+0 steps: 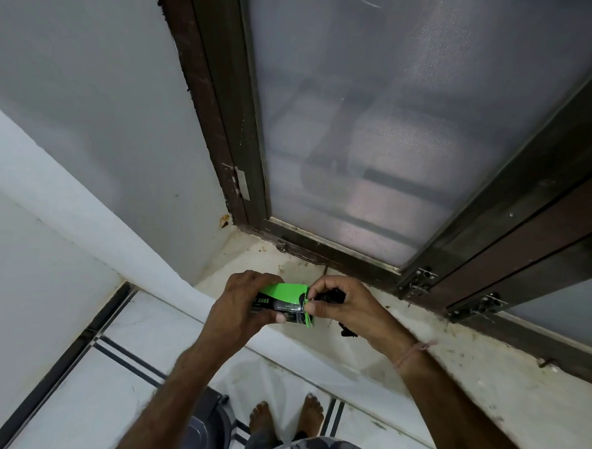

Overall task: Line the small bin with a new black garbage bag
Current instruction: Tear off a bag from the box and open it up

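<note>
A small green and black box of garbage bags (283, 298) is held above the stone window sill (427, 364). My left hand (239, 310) wraps around its left end. At the box's open right end, my right hand (344, 303) pinches a bit of black garbage bag (330, 296) that sticks out between the fingers. More black plastic (347, 330) shows under my right palm. The small bin (201, 429), dark and round with a shiny inside, stands on the floor at the bottom, partly hidden behind my left forearm.
A brown-framed window with mesh panes (385, 120) rises behind the sill, with latches (420, 280) on its lower frame. A white wall (83, 131) stands on the left. My bare feet (284, 419) are on the white tiled floor beside the bin.
</note>
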`<act>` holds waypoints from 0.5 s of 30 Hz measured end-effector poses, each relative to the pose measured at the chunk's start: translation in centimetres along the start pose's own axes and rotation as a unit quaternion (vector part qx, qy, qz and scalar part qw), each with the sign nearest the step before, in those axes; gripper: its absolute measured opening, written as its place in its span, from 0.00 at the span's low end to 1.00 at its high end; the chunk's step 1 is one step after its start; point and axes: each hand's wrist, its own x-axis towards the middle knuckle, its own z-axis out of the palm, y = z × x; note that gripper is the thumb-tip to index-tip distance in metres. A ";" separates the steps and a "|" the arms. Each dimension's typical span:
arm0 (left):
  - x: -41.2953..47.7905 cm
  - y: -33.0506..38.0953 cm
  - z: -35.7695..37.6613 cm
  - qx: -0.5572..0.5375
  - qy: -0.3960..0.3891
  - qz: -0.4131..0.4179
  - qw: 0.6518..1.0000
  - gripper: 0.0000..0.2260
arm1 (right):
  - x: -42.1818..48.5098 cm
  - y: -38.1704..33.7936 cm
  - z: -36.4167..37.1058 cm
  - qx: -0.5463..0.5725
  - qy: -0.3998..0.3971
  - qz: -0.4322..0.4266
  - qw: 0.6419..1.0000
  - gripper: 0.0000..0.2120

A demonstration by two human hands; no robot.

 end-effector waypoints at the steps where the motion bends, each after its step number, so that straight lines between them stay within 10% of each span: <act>1: -0.1 -0.1 0.1 -0.001 -0.002 0.000 1.000 0.30 | -0.1 -0.2 0.0 0.000 0.001 0.007 1.000 0.09; 15: -0.5 0.6 0.3 -0.005 -0.005 -0.014 1.000 0.37 | -0.5 0.6 1.2 0.081 0.125 0.049 0.988 0.05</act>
